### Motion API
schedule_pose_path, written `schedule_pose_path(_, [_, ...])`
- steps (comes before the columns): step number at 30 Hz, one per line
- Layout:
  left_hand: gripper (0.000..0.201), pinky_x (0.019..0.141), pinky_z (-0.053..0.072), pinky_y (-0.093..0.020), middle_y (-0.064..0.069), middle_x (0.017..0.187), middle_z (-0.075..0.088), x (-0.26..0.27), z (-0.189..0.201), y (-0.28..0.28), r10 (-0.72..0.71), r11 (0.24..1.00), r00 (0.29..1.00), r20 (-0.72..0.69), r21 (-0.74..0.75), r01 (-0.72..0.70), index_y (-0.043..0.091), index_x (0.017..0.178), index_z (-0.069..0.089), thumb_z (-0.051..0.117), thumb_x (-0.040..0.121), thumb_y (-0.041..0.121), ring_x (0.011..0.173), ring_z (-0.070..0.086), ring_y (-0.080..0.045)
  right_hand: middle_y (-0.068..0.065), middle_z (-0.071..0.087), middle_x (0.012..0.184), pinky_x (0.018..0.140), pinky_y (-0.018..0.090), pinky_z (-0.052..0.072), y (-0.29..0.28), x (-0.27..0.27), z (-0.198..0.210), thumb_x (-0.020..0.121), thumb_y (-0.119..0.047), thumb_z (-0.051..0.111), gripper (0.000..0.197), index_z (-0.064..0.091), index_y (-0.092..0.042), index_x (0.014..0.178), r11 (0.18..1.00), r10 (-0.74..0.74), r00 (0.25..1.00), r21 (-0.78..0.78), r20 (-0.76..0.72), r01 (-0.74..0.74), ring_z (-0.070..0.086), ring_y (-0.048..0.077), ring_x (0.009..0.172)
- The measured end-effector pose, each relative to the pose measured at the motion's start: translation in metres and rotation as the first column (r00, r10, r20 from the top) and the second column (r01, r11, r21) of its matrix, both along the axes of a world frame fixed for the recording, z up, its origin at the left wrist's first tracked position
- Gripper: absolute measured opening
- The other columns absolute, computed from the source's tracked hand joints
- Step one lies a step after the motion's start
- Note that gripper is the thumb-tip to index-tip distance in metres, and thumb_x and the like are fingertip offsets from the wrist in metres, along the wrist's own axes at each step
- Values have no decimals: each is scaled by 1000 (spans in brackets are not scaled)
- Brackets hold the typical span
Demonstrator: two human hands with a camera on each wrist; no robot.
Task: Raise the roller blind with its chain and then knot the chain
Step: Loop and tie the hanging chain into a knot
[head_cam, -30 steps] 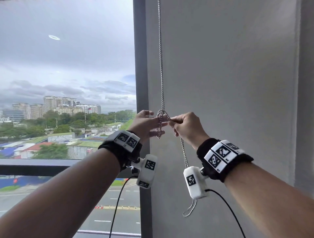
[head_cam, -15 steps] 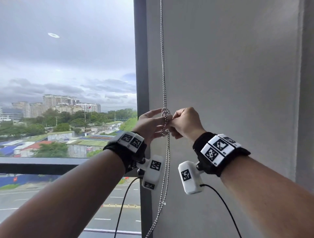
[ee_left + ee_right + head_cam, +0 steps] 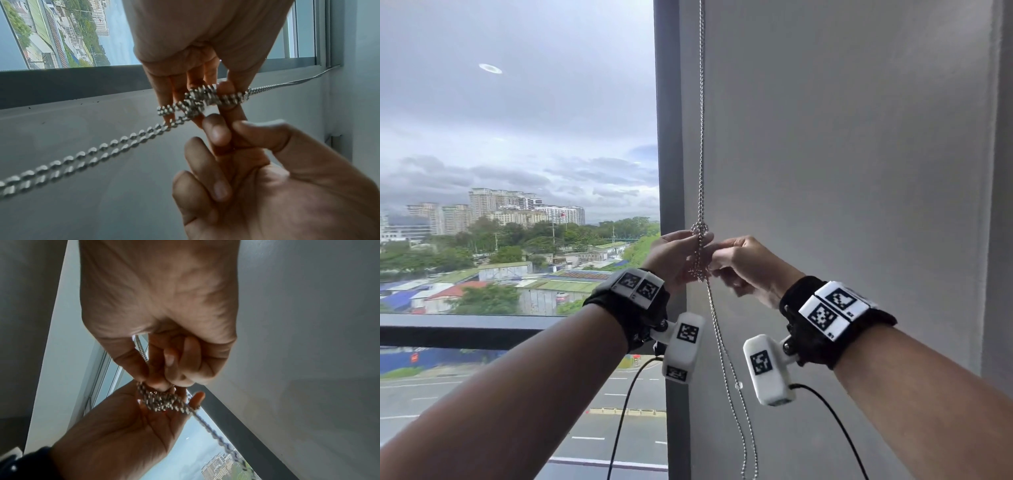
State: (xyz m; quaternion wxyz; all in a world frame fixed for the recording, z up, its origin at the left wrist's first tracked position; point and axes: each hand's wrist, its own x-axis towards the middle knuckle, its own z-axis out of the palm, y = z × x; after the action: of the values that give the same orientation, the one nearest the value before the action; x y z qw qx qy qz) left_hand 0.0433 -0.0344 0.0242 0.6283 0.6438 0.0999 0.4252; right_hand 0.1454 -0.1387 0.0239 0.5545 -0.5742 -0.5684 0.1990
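Note:
A silver bead chain (image 3: 701, 137) hangs doubled in front of the grey wall, beside the window post. A small knot (image 3: 699, 228) sits in it just above my hands. My left hand (image 3: 685, 253) holds the bunched chain below the knot between thumb and fingers. My right hand (image 3: 717, 262) pinches a loop of it from the right. In the left wrist view the knot (image 3: 197, 100) lies across my left fingers (image 3: 170, 97), with a right finger (image 3: 226, 97) pushed against it. The right wrist view shows the bunch (image 3: 162, 400) on my left hand (image 3: 144, 426). The blind itself is out of view.
A dark vertical window post (image 3: 667, 137) stands just left of the chain, and a dark horizontal rail (image 3: 465, 329) crosses the glass below. The plain grey wall (image 3: 842, 171) fills the right. Black camera cables (image 3: 626, 411) hang from both wrists. The chain's tail (image 3: 736, 411) dangles downward.
My right hand has come in from the right to meet the left. The chain's tail, earlier drawn out sideways, now hangs straight down, and the knot sits tighter above my left thumb.

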Motion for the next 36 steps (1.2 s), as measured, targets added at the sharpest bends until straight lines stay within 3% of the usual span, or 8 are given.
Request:
schedule_pose_path(8, [32, 43, 16, -23, -1, 57, 41, -14, 15, 15, 56, 998, 998, -35, 38, -55, 17, 62, 43, 70, 68, 0, 43, 25, -12, -12, 55, 42, 45, 12, 33, 4, 14, -5, 82, -18, 68, 20, 71, -7, 65, 975, -195, 964, 143, 183, 170, 44, 0, 41])
schedule_pose_path(11, [28, 38, 19, -17, -5, 56, 47, -26, 7, 14, 15, 995, 979, -202, 101, 6, 15, 67, 44, 67, 76, 2, 37, 28, -10, -11, 51, 43, 55, 18, 36, 5, 32, -5, 76, -21, 72, 21, 72, -13, 56, 936, -338, 914, 185, 224, 300, 44, 0, 45])
schedule_pose_path(16, [22, 37, 27, -17, -6, 45, 41, -27, -28, 17, 149, 965, 900, -409, 259, -42, 7, 65, 51, 69, 76, 6, 29, 34, -11, -10, 38, 38, 42, 15, 29, 8, 45, -10, 79, -20, 70, 24, 70, -1, 64, 894, -436, 864, 230, 253, 384, 33, 6, 38])
schedule_pose_path(21, [37, 37, 31, -16, 2, 32, 43, -20, -60, 22, 274, 940, 854, -443, 310, -141, 7, 50, 51, 68, 80, 20, 27, 35, -9, -7, 41, 42, 46, 18, 32, 13, 37, -16, 81, -22, 68, 31, 61, -1, 59, 902, -425, 837, 239, 343, 360, 35, 8, 41])
schedule_pose_path(26, [47, 64, 55, -35, -6, 36, 37, -18, -61, 27, 144, 972, 988, -52, -178, -151, 12, 45, 44, 69, 80, 30, 47, 63, -22, 4, 57, 58, 52, 20, 36, 15, 47, -17, 83, -24, 68, 27, 70, -1, 70, 883, -469, 804, 221, 366, 415, 48, 16, 57])
schedule_pose_path(31, [34, 38, 39, -19, 5, 38, 26, -35, -58, 33, 13, 941, 982, 190, -335, 52, 19, 54, 43, 61, 82, 13, 32, 26, -8, 5, 67, 64, 56, 15, 39, 9, 57, -16, 85, -26, 68, 22, 73, -11, 71, 877, -481, 801, 189, 357, 442, 57, 18, 66])
schedule_pose_path(33, [40, 35, 15, -15, 7, 42, 24, -39, -58, 37, 33, 969, 996, 79, -248, -12, 22, 54, 34, 61, 81, 12, 33, 18, -7, 10, 72, 71, 63, 23, 45, 9, 61, -17, 86, -28, 67, 24, 75, -6, 79, 858, -513, 770, 197, 379, 475, 63, 24, 71])
schedule_pose_path(36, [42, 40, 17, -13, 2, 41, 30, -43, -65, 40, 237, 971, 953, -191, 89, -223, 18, 47, 40, 66, 77, 5, 32, 22, -10, 10, 77, 84, 71, 24, 47, 8, 67, -18, 85, -30, 69, 23, 78, -8, 88, 842, -539, 768, 204, 347, 499, 69, 23, 85])
